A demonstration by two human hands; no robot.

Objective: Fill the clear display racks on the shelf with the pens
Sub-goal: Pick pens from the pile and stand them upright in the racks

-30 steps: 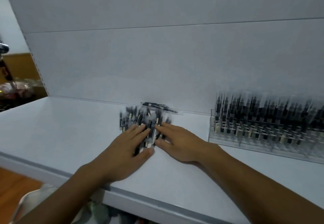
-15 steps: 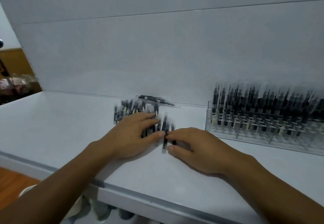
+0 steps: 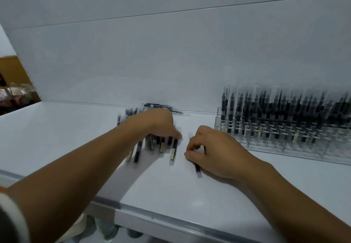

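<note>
A loose pile of black pens (image 3: 152, 145) lies on the white shelf (image 3: 57, 138). My left hand (image 3: 157, 123) rests flat on top of the pile, fingers pressing several pens down. My right hand (image 3: 210, 151) sits just to the right of the pile, fingers curled around a single black pen (image 3: 197, 169) whose end sticks out under the palm. At the right stands the clear display rack (image 3: 284, 147), with upright black pens in many of its slots. Two or three more pens (image 3: 163, 107) lie against the back wall behind the pile.
The shelf's grey front edge (image 3: 171, 222) runs across the bottom of the view. A white back panel (image 3: 171, 62) rises behind the shelf. Cluttered items (image 3: 13, 94) show past the shelf's left end.
My right hand has drawn one pen away from the pile toward the right and front. My left hand has slid further over the pile, spreading the pens toward me.
</note>
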